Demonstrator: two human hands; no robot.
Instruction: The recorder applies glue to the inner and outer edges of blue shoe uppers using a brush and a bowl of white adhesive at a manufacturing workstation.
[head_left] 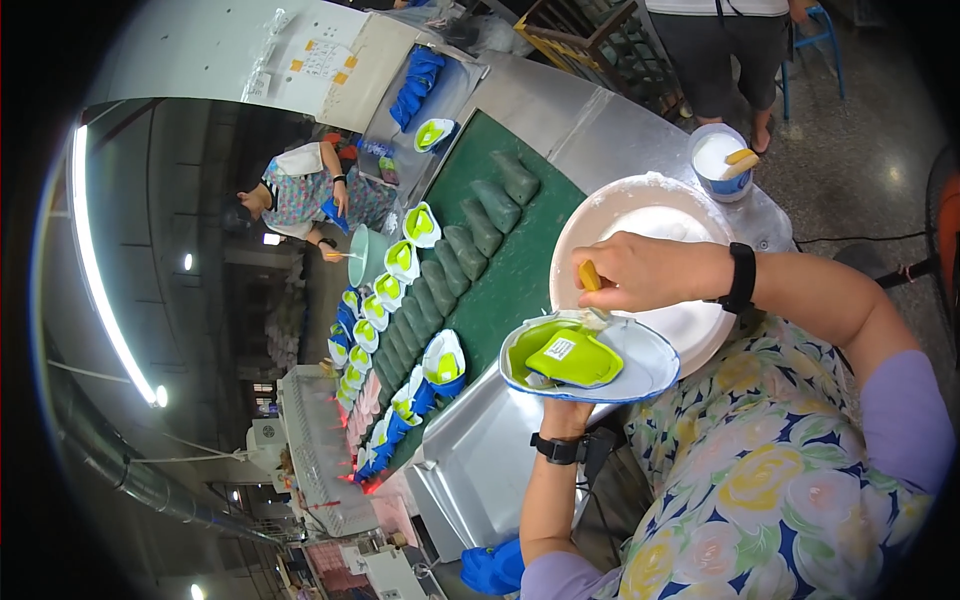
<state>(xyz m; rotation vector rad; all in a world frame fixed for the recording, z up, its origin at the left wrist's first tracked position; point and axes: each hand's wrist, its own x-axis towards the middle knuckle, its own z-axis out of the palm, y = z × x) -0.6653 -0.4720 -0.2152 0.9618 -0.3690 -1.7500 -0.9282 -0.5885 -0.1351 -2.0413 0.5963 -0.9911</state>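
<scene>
My left hand (566,414) supports a shoe upper (650,362) from below; its fingers are mostly hidden beneath it. The upper has a white inside, a blue edge and a lime-green lining with a small white label. Above its far edge, my right hand (640,272) is closed round a brush with a yellow handle (590,275). The bristle end is at the upper's rim, and I cannot make out how much of it touches. Just behind both hands stands a wide pale basin (570,225) with white liquid inside.
A green conveyor belt (520,240) carries grey shoe lasts (485,225) and rows of lime, white and blue uppers (443,362). A pail (718,165) with a yellow-handled brush stands beyond the basin. Across the belt a co-worker (310,190) holds a blue piece near a green bowl (367,255).
</scene>
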